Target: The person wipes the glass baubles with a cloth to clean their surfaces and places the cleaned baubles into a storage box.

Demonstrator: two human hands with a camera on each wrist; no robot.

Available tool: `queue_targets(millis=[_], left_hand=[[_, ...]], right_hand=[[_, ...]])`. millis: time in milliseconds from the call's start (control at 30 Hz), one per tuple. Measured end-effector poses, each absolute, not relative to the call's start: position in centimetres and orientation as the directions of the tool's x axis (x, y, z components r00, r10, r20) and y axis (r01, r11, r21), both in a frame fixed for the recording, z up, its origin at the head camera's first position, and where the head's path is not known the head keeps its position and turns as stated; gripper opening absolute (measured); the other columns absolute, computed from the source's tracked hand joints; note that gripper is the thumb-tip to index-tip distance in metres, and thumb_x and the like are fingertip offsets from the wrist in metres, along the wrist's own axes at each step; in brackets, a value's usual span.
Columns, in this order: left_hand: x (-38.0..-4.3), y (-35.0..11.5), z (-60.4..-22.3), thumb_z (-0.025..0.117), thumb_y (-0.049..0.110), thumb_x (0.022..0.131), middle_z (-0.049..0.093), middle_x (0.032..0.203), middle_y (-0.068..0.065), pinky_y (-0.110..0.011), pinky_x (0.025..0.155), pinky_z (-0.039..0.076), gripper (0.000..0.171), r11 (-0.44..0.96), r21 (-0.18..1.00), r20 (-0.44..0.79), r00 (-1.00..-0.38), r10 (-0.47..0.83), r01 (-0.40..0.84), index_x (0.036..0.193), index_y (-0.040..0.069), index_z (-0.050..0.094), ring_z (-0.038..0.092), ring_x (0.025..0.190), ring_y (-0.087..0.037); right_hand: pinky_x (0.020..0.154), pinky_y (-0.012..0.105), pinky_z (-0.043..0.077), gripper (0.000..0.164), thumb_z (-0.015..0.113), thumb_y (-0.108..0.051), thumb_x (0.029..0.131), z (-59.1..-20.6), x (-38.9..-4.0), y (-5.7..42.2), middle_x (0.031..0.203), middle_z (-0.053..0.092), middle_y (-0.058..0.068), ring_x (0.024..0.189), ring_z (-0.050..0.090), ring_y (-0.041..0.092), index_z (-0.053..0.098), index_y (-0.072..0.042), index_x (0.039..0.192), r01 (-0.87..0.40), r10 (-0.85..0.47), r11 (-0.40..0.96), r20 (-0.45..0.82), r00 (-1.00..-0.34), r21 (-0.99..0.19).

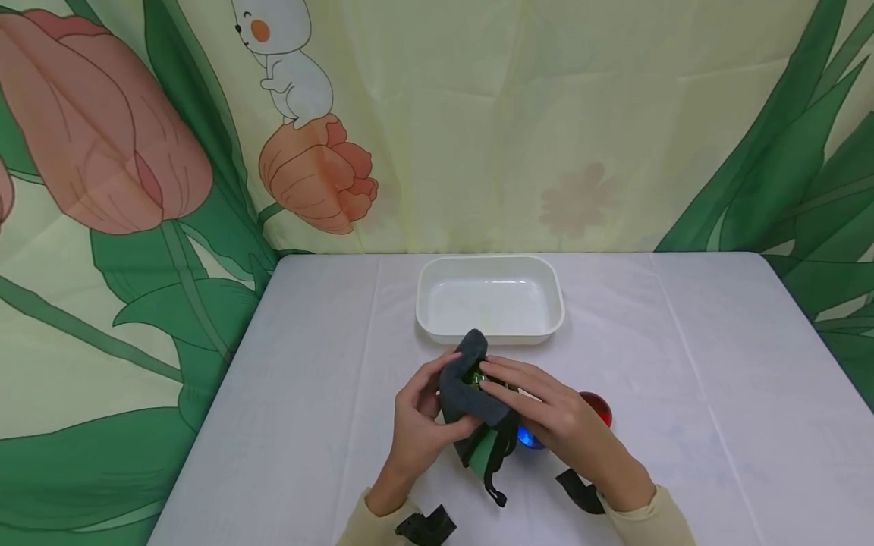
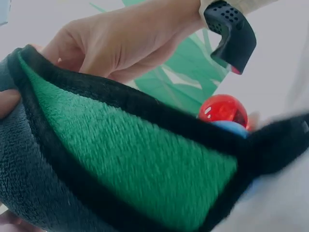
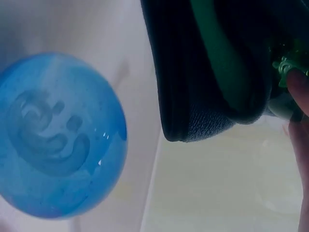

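A green ball (image 1: 474,378) sits in the mouth of a grey cloth (image 1: 455,390), between two hands over the counter (image 1: 321,364). The left hand (image 1: 422,425) grips the cloth from the left, thumb on its near fold, fingers round the far side. The right hand (image 1: 556,406) is on the other side, its visible fingers nearly straight and slightly spread, tips laid at the ball; I cannot see its thumb. So the ball lies to the left of the right hand, the nearer of the two, while the left hand has cloth between itself and the ball. The cloth's long axis points away from the person, its near end swung slightly right. Beyond lies a white tray (image 1: 488,299), long axis left to right; I cannot tell whether the cloth's tip touches it. A blue ball (image 1: 530,439) and a red ball (image 1: 598,407) are partly hidden by the right hand. I judge that everything hinges on those right fingertips meeting the ball.
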State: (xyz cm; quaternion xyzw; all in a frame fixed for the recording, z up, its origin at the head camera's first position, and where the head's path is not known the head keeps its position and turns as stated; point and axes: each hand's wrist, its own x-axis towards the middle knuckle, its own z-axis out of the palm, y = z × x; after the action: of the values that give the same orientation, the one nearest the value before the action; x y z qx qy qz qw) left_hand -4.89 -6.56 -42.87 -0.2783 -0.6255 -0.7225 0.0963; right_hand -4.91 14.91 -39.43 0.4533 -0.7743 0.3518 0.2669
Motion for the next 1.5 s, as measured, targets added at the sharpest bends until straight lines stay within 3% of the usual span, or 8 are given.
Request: queue_targets(millis=[233, 333, 633, 900, 1000, 1233, 1367, 1500], left_hand=[[-4.9, -6.9, -42.9, 0.072, -0.021, 0.072, 0.044, 0.143, -0.033, -0.032, 0.103, 0.049, 0.070, -0.213, 0.853, 0.518, -0.820, 0.244, 0.476, 0.137, -0.010, 0.047, 0.055, 0.128, -0.021], [-4.9, -7.0, -43.0, 0.072, -0.021, 0.071, 0.045, 0.142, -0.033, -0.032, 0.102, 0.050, 0.069, -0.209, 0.851, 0.522, -0.821, 0.234, 0.482, 0.135, -0.011, 0.048, 0.056, 0.126, -0.021], [-4.8, -6.9, -43.4, 0.073, -0.021, 0.071, 0.047, 0.138, -0.035, -0.032, 0.098, 0.053, 0.067, -0.193, 0.852, 0.519, -0.833, 0.192, 0.486, 0.133, -0.012, 0.050, 0.059, 0.121, -0.018], [-4.2, -6.7, -43.3, 0.074, -0.019, 0.072, 0.047, 0.141, -0.031, -0.033, 0.099, 0.052, 0.066, -0.195, 0.885, 0.458, -0.867, 0.195, 0.424, 0.133, -0.009, 0.052, 0.057, 0.124, -0.019], [-4.0, -6.6, -43.1, 0.075, -0.017, 0.073, 0.046, 0.143, -0.029, -0.034, 0.099, 0.052, 0.067, -0.181, 0.895, 0.440, -0.875, 0.202, 0.409, 0.134, -0.007, 0.051, 0.057, 0.125, -0.020], [-4.0, -6.7, -42.7, 0.077, -0.014, 0.073, 0.048, 0.143, -0.026, -0.033, 0.100, 0.052, 0.068, -0.163, 0.899, 0.436, -0.870, 0.228, 0.408, 0.135, -0.004, 0.052, 0.058, 0.123, -0.020], [-4.2, -6.7, -42.8, 0.076, -0.015, 0.072, 0.051, 0.139, -0.028, -0.032, 0.099, 0.053, 0.067, -0.167, 0.877, 0.478, -0.850, 0.222, 0.450, 0.134, -0.006, 0.052, 0.060, 0.119, -0.020], [-4.4, -6.6, -42.9, 0.075, -0.017, 0.072, 0.051, 0.137, -0.030, -0.033, 0.097, 0.054, 0.067, -0.176, 0.857, 0.514, -0.832, 0.209, 0.485, 0.134, -0.009, 0.051, 0.061, 0.116, -0.019]], right_hand=[[0.105, 0.018, 0.044, 0.051, 0.054, -0.035, 0.100, -39.6, -4.3, 15.0, 0.139, 0.059, 0.014, 0.131, 0.055, 0.019, 0.056, 0.000, 0.137, -0.752, -0.433, 0.320, 0.617, -0.657, -0.576], [0.105, 0.016, 0.043, 0.053, 0.068, -0.022, 0.094, -39.7, -4.0, 15.0, 0.142, 0.057, 0.012, 0.132, 0.053, 0.019, 0.053, -0.002, 0.141, -0.693, -0.425, 0.343, 0.553, -0.716, -0.634], [0.109, 0.019, 0.039, 0.048, 0.041, -0.035, 0.105, -40.0, -4.5, 14.7, 0.145, 0.053, 0.014, 0.134, 0.049, 0.028, 0.058, -0.003, 0.137, -0.833, -0.506, 0.398, 0.665, -0.549, -0.384], [0.112, 0.022, 0.038, 0.041, 0.044, -0.028, 0.106, -40.3, -4.6, 14.6, 0.135, 0.060, 0.015, 0.127, 0.056, 0.027, 0.064, -0.001, 0.129, -0.868, -0.488, 0.353, 0.723, -0.488, -0.348], [0.110, 0.022, 0.040, 0.042, 0.046, -0.028, 0.105, -40.2, -4.5, 14.8, 0.136, 0.060, 0.016, 0.127, 0.056, 0.026, 0.062, 0.000, 0.131, -0.855, -0.486, 0.340, 0.706, -0.515, -0.390], [0.093, 0.023, 0.055, 0.060, 0.074, -0.001, 0.086, -40.2, -4.0, 15.4, 0.138, 0.060, 0.014, 0.127, 0.057, 0.012, 0.053, -0.005, 0.141, -0.618, -0.424, 0.284, 0.482, -0.767, -0.733], [0.092, 0.025, 0.056, 0.068, 0.076, 0.006, 0.080, -40.0, -4.0, 15.5, 0.140, 0.058, 0.012, 0.128, 0.056, 0.013, 0.052, -0.007, 0.143, -0.606, -0.438, 0.298, 0.458, -0.774, -0.738], [0.102, 0.019, 0.047, 0.053, 0.071, -0.017, 0.091, -39.9, -4.2, 15.6, 0.143, 0.054, 0.013, 0.134, 0.050, 0.014, 0.055, -0.004, 0.140, -0.678, -0.440, 0.266, 0.539, -0.718, -0.685]])
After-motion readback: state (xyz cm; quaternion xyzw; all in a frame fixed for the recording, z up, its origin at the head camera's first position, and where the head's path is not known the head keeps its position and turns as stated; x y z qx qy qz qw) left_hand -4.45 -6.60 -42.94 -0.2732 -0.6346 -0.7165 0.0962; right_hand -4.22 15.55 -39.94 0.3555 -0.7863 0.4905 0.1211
